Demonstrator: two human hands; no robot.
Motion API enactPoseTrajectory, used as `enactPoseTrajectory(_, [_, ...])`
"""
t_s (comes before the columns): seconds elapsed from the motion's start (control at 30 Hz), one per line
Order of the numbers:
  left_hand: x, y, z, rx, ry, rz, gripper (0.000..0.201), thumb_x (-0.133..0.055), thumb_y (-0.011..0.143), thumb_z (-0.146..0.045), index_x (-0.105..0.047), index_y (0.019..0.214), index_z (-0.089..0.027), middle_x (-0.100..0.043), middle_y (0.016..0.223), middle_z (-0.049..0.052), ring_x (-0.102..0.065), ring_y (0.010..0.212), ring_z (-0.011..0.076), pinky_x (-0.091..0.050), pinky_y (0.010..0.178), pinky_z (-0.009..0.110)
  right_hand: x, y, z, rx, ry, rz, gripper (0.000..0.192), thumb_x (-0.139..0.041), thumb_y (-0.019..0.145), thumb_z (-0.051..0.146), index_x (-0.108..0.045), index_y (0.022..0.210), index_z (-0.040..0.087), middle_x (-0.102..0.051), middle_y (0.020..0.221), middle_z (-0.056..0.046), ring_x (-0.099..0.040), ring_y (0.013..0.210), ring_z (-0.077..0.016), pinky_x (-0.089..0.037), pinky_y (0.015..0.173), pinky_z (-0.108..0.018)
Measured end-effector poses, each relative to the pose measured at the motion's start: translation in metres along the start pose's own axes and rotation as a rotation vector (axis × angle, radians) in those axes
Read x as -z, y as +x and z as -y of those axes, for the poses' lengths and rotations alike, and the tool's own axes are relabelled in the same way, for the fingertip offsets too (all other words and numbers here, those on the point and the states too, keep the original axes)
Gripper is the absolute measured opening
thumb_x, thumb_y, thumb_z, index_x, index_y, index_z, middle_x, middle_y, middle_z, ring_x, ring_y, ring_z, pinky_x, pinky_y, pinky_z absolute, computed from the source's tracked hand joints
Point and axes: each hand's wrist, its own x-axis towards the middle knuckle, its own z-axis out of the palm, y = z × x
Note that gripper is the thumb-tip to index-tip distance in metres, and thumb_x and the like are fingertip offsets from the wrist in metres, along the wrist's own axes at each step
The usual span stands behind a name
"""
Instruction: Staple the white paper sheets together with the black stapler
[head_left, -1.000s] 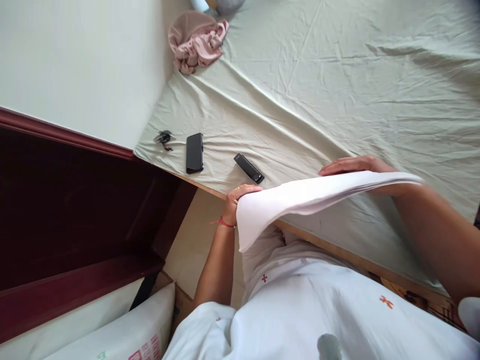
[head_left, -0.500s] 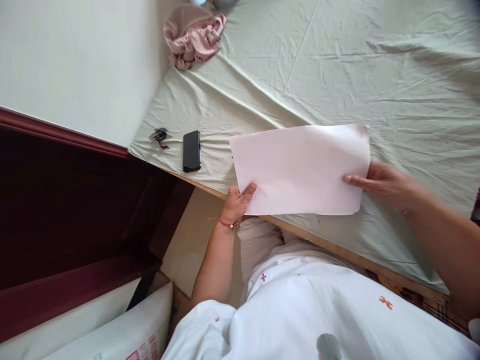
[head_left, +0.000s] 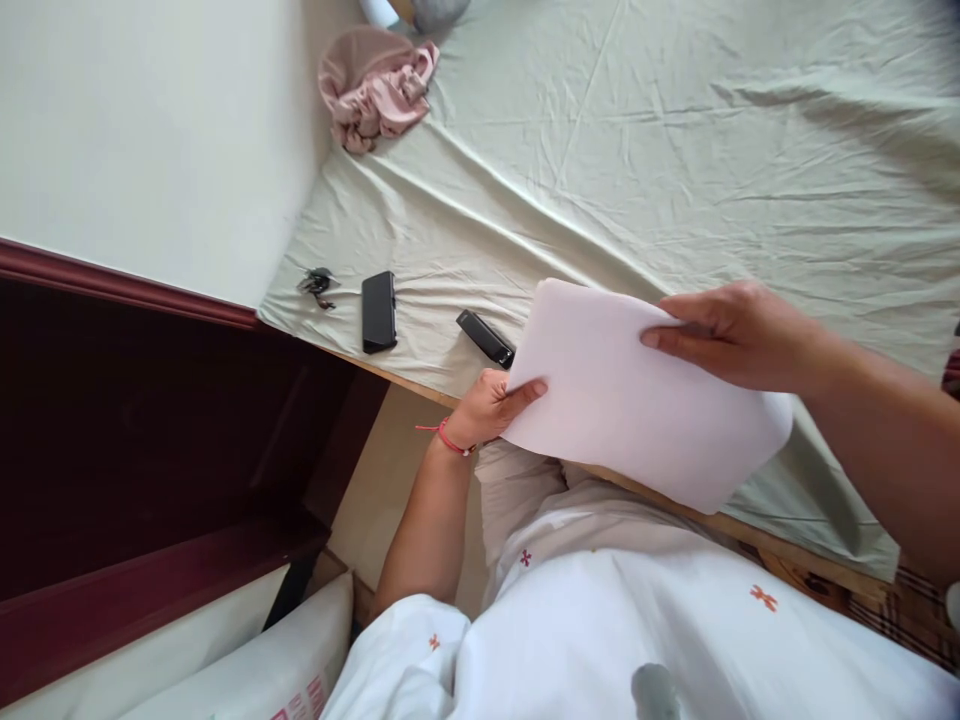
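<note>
Blank white paper point(head_left: 637, 400), one sheet or a thin stack, is tilted in front of me above the bed's edge. My left hand point(head_left: 491, 408) pinches its left end, thumb on top and fingers hidden underneath. At the far long edge, my right hand point(head_left: 727, 335) grips the paper between thumb and fingers. A black stapler-like object point(head_left: 485, 338) lies on the sheet just beyond my left hand, its near end close to the paper's corner. Farther left is a black phone point(head_left: 379, 311), lying flat.
Wrinkled pale green bedsheet point(head_left: 675, 170) covers the bed, whose wooden edge point(head_left: 416, 385) runs near my body. Small dark keys point(head_left: 318, 285) lie left of the phone. A crumpled pink cloth point(head_left: 379, 90) sits by the wall. Dark red furniture point(head_left: 150, 420) stands at left, a white sack point(head_left: 262, 660) below.
The paper has turned clockwise, its right end dropping toward me. My right hand has shifted from the right edge to the far edge. The black stapler-like object has come into view.
</note>
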Motion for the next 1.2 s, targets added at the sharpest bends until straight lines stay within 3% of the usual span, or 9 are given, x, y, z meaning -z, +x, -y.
enactPoseTrajectory(0.1, [0.002, -0.001, 0.003, 0.078, 0.016, 0.035, 0.074, -0.081, 0.087, -0.088, -0.073, 0.071, -0.017, -0.064, 0.065, 0.002, -0.055, 0.058, 0.0148, -0.040, 0.049, 0.027, -0.015, 0.007, -0.011, -0.189, 0.217, 0.057, 0.053, -0.074, 0.099, 0.080, -0.078, 0.077, 0.031, -0.063, 0.061, 0.000, -0.065, 0.061, -0.0217, -0.062, 0.070, -0.041])
enactPoseTrajectory(0.2, [0.008, -0.001, 0.018, -0.003, 0.066, -0.167, 0.068, -0.086, 0.086, -0.083, -0.074, 0.073, -0.017, -0.063, 0.064, 0.000, -0.054, 0.059, 0.0134, -0.041, 0.053, 0.026, -0.026, 0.014, -0.018, -0.342, 0.448, 0.118, 0.048, -0.084, 0.092, 0.076, -0.084, 0.081, 0.029, -0.079, 0.076, -0.006, -0.076, 0.067, -0.0290, -0.070, 0.076, -0.051])
enactPoseTrajectory(0.3, [0.014, -0.001, 0.038, -0.009, 0.017, -0.340, 0.056, -0.091, 0.085, -0.072, -0.075, 0.079, -0.018, -0.064, 0.062, -0.002, -0.051, 0.053, 0.0110, -0.041, 0.051, 0.025, -0.031, 0.022, -0.020, -0.453, 0.526, 0.114, 0.048, -0.092, 0.084, 0.074, -0.084, 0.078, 0.027, -0.082, 0.079, -0.009, -0.079, 0.066, -0.0314, -0.073, 0.076, -0.054])
enactPoseTrajectory(0.47, [0.019, 0.003, 0.066, 0.024, -0.071, -0.641, 0.038, -0.087, 0.087, -0.053, -0.077, 0.098, -0.019, -0.075, 0.075, 0.001, -0.054, 0.053, 0.0096, -0.042, 0.051, 0.022, -0.034, 0.036, -0.023, -0.547, 0.634, 0.096, 0.037, -0.100, 0.076, 0.061, -0.085, 0.077, 0.027, -0.084, 0.083, -0.010, -0.081, 0.067, -0.0300, -0.069, 0.058, -0.043])
enactPoseTrajectory(0.6, [0.020, 0.004, 0.074, -0.106, 0.223, -0.881, 0.022, -0.073, 0.098, -0.040, -0.081, 0.102, -0.020, -0.083, 0.095, 0.008, -0.073, 0.079, 0.0165, -0.059, 0.070, 0.027, -0.035, 0.046, -0.024, -0.591, 0.711, 0.082, 0.025, -0.099, 0.078, 0.050, -0.087, 0.080, 0.028, -0.084, 0.082, -0.010, -0.079, 0.066, -0.0281, -0.066, 0.053, -0.039])
enactPoseTrajectory(0.73, [0.020, 0.002, 0.072, -0.319, 0.551, -0.821, 0.032, -0.062, 0.111, -0.042, -0.083, 0.127, -0.022, -0.083, 0.142, 0.017, -0.078, 0.132, 0.0269, -0.067, 0.105, 0.042, -0.034, 0.051, -0.022, -0.636, 0.732, 0.055, 0.018, -0.098, 0.079, 0.042, -0.087, 0.081, 0.028, -0.084, 0.082, -0.010, -0.079, 0.065, -0.0274, -0.067, 0.054, -0.040])
enactPoseTrajectory(0.83, [0.018, 0.005, 0.071, -0.425, 0.682, -0.699, 0.040, -0.055, 0.116, -0.042, -0.080, 0.141, -0.023, -0.079, 0.156, 0.016, -0.071, 0.152, 0.0279, -0.053, 0.134, 0.052, -0.035, 0.052, -0.020, -0.670, 0.732, 0.004, 0.013, -0.096, 0.080, 0.037, -0.087, 0.080, 0.028, -0.084, 0.083, -0.010, -0.078, 0.065, -0.0269, -0.066, 0.053, -0.039])
enactPoseTrajectory(1.03, [0.011, 0.012, 0.075, -0.519, 0.773, -0.634, 0.040, -0.054, 0.118, -0.038, -0.082, 0.143, -0.023, -0.084, 0.151, 0.013, -0.074, 0.151, 0.0265, -0.054, 0.136, 0.050, -0.037, 0.051, -0.018, -0.677, 0.723, -0.016, 0.010, -0.093, 0.083, 0.033, -0.086, 0.078, 0.027, -0.083, 0.080, -0.009, -0.076, 0.062, -0.0255, -0.063, 0.051, -0.038])
enactPoseTrajectory(1.2, [0.013, 0.013, 0.076, -0.466, 0.758, -0.621, 0.037, -0.057, 0.117, -0.039, -0.083, 0.140, -0.025, -0.084, 0.150, 0.013, -0.074, 0.152, 0.0279, -0.054, 0.136, 0.054, -0.037, 0.052, -0.018, -0.754, 0.696, -0.038, 0.012, -0.093, 0.085, 0.033, -0.085, 0.077, 0.028, -0.083, 0.082, -0.010, -0.079, 0.066, -0.0275, -0.067, 0.058, -0.042])
